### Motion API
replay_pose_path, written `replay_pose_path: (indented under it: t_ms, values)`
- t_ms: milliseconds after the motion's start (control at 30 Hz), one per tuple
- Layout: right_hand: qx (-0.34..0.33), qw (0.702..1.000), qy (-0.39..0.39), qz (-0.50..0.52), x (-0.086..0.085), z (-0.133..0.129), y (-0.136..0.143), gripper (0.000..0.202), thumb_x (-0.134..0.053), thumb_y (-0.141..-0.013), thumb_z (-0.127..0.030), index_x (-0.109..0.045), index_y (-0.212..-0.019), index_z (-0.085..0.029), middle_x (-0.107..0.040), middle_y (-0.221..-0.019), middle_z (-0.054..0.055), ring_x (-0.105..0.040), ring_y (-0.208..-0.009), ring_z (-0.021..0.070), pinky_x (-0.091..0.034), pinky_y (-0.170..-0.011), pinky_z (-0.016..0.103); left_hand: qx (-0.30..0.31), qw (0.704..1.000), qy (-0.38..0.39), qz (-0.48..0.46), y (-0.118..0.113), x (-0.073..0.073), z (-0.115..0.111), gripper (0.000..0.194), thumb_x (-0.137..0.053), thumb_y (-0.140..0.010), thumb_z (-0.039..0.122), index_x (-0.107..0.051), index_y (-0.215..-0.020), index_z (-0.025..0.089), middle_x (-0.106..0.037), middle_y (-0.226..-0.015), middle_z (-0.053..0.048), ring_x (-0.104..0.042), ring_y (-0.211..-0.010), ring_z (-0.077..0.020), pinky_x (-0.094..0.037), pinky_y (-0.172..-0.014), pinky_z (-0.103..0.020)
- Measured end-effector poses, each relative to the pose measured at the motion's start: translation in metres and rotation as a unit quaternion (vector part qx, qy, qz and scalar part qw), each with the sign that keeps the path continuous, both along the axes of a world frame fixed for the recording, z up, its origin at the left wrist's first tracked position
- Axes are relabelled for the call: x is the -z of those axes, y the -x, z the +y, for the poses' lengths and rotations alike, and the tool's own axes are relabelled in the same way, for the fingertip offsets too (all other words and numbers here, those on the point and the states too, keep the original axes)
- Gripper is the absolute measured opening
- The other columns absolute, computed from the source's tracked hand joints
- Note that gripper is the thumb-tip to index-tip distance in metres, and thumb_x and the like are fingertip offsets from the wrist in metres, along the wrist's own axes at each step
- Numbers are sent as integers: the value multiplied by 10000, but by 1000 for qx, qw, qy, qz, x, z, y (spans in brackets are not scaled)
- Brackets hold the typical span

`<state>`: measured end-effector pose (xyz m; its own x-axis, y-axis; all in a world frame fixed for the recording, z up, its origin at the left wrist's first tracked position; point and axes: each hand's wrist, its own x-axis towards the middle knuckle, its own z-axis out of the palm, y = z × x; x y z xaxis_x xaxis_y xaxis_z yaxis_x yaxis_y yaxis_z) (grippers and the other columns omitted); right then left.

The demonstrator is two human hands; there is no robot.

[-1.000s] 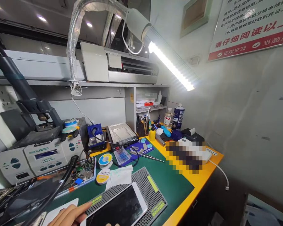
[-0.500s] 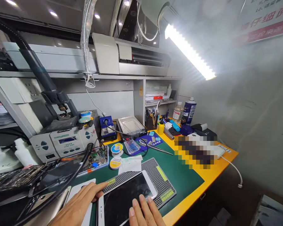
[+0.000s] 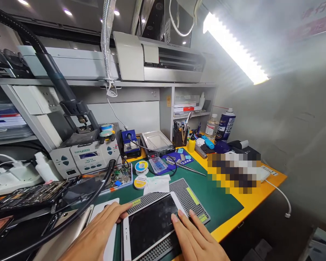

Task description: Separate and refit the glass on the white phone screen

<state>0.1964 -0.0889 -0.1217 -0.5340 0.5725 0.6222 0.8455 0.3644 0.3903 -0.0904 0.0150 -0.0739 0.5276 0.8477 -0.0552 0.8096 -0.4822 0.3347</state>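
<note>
A white tablet (image 3: pixel 152 224) with a black screen lies at a slant on a grey perforated mat (image 3: pixel 184 195), over the green work mat (image 3: pixel 222 203). Beside its upper left edge rests my left hand (image 3: pixel 97 230), the index finger reaching to the grey mat and the other fingers bent underneath. My right hand (image 3: pixel 197 237) is at the tablet's right end, fingers stretched and spread, the fingertips on the edge and screen. Neither hand is closed round anything that shows.
A white paper (image 3: pixel 157 184) and solder reels (image 3: pixel 141 167) lie behind the tablet. Tweezers (image 3: pixel 191 169) rest farther right. A black hose (image 3: pixel 97 197) curves down on the left, near a parts tray (image 3: pixel 132 177) and a grey soldering station (image 3: pixel 91 156).
The view has shifted, so most things sit farther right or higher. My right hand has moved from the tablet's lower edge to its right end, showing more of the lower edge.
</note>
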Motion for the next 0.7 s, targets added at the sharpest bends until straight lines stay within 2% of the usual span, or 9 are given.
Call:
replay_pose_path:
  t_ms: [100,167,200,333,400,467,500,567,700]
  values:
    - [13,994,-94,60,21,17,33,349,-364,-1003,-84,-678,-1153,-94,-732,-1185,70,-638,-1194,241,-311,-1184,400,-13,999,29,20,-11,-20,-4,858,-700,-636,343,-471,-1458,257,-493,-1518,-72,-441,-1390,-337,-337,-1164,-502]
    - [30,925,-280,256,38,32,62,444,-278,-1002,-43,-704,-921,-143,-800,-865,66,-587,-1252,245,-396,-1156,399,-18,999,31,20,-15,-27,-6,847,-703,-619,323,-498,-1439,260,-517,-1500,-66,-458,-1379,-338,-346,-1160,-493]
    - [18,916,-289,279,43,37,73,437,-287,-1005,-53,-701,-907,-155,-800,-850,60,-571,-1270,238,-411,-1149,390,-19,999,30,19,-15,-27,-5,842,-702,-617,317,-504,-1434,261,-521,-1498,-65,-461,-1377,-338,-347,-1159,-492]
    - [-45,979,-113,164,27,37,62,381,-327,-1028,-122,-693,-1134,-113,-741,-1175,62,-643,-1194,215,-426,-1133,370,-8,1000,6,1,-6,-9,0,860,-707,-625,330,-479,-1452,269,-504,-1512,-57,-436,-1395,-337,-333,-1167,-507]
    - [-35,988,-60,139,6,27,35,495,-290,-1076,-352,-652,-1221,-46,-711,-1225,122,-634,-1206,234,-443,-1116,378,-2,1000,-3,-10,-1,-1,2,867,-711,-639,341,-457,-1466,288,-491,-1521,-51,-443,-1391,-332,-349,-1160,-501]
    - [-39,996,16,83,-11,17,13,711,-339,-1015,-614,-617,-1275,-14,-681,-1272,144,-637,-1202,249,-472,-1093,349,-4,1000,8,-8,0,1,2,866,-707,-660,359,-436,-1480,292,-456,-1548,-53,-431,-1401,-325,-345,-1165,-490]
    - [-34,997,24,67,-16,14,7,739,-356,-998,-641,-618,-1277,-8,-673,-1283,147,-645,-1189,252,-488,-1078,334,-9,1000,18,0,0,0,2,871,-706,-666,367,-426,-1488,286,-428,-1567,-57,-410,-1416,-324,-328,-1175,-487]
    - [-21,999,12,38,-13,13,8,632,-398,-1023,-552,-634,-1266,-19,-665,-1298,130,-663,-1160,260,-530,-1032,321,-19,999,38,18,-2,-4,0,893,-704,-671,376,-403,-1505,267,-373,-1600,-66,-354,-1451,-320,-272,-1201,-485]
    - [-43,995,-69,56,14,27,44,312,-442,-1015,-172,-671,-1216,-105,-709,-1240,54,-682,-1130,246,-549,-1013,335,-25,998,47,30,-7,-9,-2,891,-694,-682,383,-391,-1512,273,-339,-1617,-61,-328,-1467,-307,-255,-1210,-467]
